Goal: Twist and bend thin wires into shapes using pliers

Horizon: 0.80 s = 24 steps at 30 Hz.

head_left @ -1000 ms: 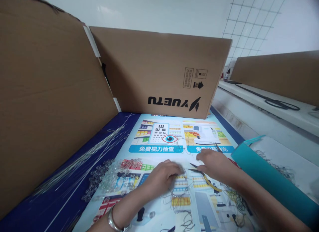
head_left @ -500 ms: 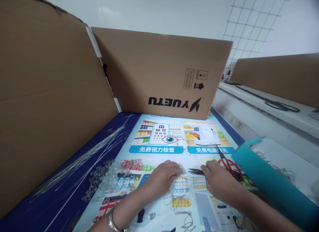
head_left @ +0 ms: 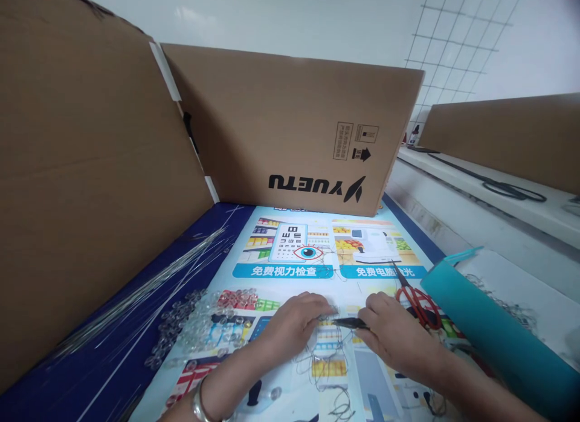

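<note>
My right hand is closed round dark-tipped pliers, whose jaws point left toward my left fingertips. My left hand is closed in a pinch at the poster's middle, on something small near thin wire that I cannot make out clearly. Loops of thin wire lie below and between the hands. Red-handled scissors rest just beyond my right hand, blades pointing away. Left of my left hand are many clear beads, spread over the poster and the blue cloth.
Long straight wires lie on the blue cloth at left. A teal-edged tray at right holds wire pieces. Cardboard panels stand behind and at left. A white ledge with a black cable runs along the right.
My right hand has brought the pliers left and slightly down, so their tips are now close to my left fingertips. My left hand stays nearly in place.
</note>
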### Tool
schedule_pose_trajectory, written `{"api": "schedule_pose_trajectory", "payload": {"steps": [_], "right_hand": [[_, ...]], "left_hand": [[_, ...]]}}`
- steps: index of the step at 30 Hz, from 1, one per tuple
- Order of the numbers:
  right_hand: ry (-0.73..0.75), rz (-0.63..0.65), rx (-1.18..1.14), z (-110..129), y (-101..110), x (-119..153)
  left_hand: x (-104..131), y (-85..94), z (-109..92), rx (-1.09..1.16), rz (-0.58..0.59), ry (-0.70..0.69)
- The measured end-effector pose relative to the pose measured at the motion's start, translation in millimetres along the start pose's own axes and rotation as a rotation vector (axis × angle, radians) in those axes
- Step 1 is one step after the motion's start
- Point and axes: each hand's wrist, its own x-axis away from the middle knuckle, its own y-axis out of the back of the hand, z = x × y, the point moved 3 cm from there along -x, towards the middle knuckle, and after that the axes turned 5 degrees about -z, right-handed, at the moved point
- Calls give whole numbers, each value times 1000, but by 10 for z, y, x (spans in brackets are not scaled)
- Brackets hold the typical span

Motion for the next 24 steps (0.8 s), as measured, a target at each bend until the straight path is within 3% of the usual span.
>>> {"api": "schedule_pose_trajectory", "payload": {"steps": [10,24], "right_hand": [[84,-23,154,120,36,-223],[121,-25,91,77,-73,-255]], "left_hand": [[16,0,-1,-48,-18,-31],[18,-2,-10,-84,15,-45]]}}
